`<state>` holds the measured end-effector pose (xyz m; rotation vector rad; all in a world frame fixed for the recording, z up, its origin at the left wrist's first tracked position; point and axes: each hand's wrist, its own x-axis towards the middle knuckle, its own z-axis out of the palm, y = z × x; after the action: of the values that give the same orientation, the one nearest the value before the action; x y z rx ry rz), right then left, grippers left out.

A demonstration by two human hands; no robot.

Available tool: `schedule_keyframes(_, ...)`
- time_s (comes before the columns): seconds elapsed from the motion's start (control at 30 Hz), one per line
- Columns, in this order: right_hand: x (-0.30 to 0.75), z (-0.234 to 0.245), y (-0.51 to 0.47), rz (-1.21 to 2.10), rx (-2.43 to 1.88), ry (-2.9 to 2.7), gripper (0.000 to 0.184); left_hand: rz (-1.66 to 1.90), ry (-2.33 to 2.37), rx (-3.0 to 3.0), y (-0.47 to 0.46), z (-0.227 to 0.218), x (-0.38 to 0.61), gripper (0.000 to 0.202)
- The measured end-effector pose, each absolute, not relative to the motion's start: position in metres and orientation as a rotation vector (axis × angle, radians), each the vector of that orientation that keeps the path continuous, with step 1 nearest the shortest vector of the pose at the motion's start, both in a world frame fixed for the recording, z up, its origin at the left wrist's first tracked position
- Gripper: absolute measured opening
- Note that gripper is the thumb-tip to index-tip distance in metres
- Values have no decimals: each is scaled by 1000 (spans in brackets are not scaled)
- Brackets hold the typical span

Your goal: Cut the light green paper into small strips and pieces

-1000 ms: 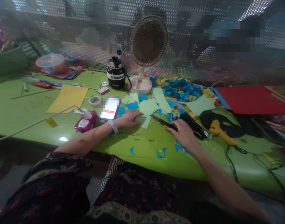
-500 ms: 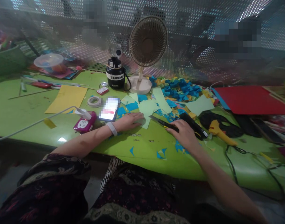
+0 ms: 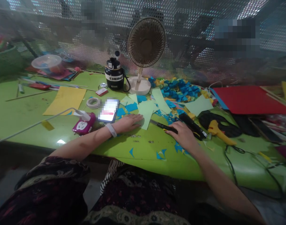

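My left hand (image 3: 129,122) lies flat on the green table, fingers stretched out, with the fingertips at the edge of a pale green paper piece (image 3: 146,109). A pale band circles that wrist. In my right hand (image 3: 181,132) is a pair of black scissors (image 3: 160,125) with yellow on the handle. The fingers wrap round the handle and hide part of it. Its blades look closed and point left toward the pale green paper. Just beyond the right hand lies a black stapler-like tool (image 3: 192,125). Small blue scraps (image 3: 161,154) lie nearer the table edge.
A fan (image 3: 146,43) and a black bottle (image 3: 115,76) stand at the back, beside a heap of blue and yellow paper pieces (image 3: 180,89). Left are a phone (image 3: 108,110), tape roll (image 3: 93,102) and purple power socket (image 3: 84,124). A yellow glue gun (image 3: 219,132) with its cord lies right.
The scissors' tip has dipped slightly lower and sits a little further from the pale green paper. My left hand stays in place on the table; the whole view has shifted slightly.
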<state>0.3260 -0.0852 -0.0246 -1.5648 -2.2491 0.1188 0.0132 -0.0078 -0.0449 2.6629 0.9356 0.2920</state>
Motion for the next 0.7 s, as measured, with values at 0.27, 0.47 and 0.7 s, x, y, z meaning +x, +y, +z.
schedule_keyframes(0.27,309,-18,-93,294,-1450,-2356,30,263,979,2719,-12,-46,16,48)
schedule_keyframes(0.47,314,-14,-87,308,-1462,-2360,32,314,1184,2713,-32,-37,28,48)
schedule_keyframes(0.7,323,-23,-79,341,-1420,-2382,36,330,923,2717,-12,-27,12,36)
